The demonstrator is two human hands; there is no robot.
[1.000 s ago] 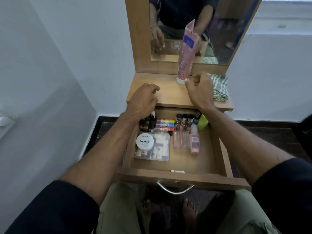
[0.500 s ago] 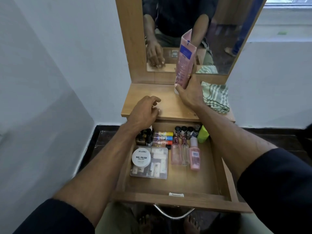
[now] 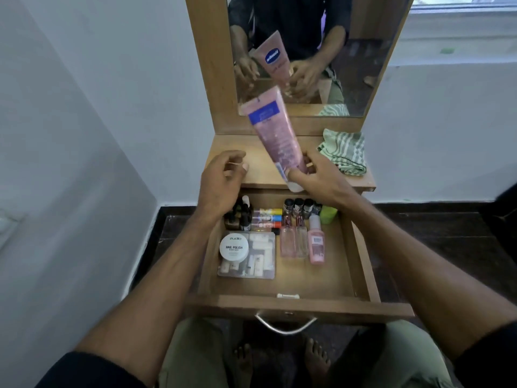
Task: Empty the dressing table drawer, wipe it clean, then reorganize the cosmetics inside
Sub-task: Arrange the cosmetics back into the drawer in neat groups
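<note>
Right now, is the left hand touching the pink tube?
Apart. The head view shows the left hand with bare tabletop between it and the tube, which only the right hand grips.

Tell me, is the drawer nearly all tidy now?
Nearly. The drawer already holds bottles in neat rows and a nail polish tub. The right hand holds a pink tube above the tabletop. That still needs a spot, and the cloth stays out.

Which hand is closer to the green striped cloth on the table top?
The right hand, gripping the pink tube, is just left of the green striped cloth. The left hand is farther left, beyond the tube.
</note>
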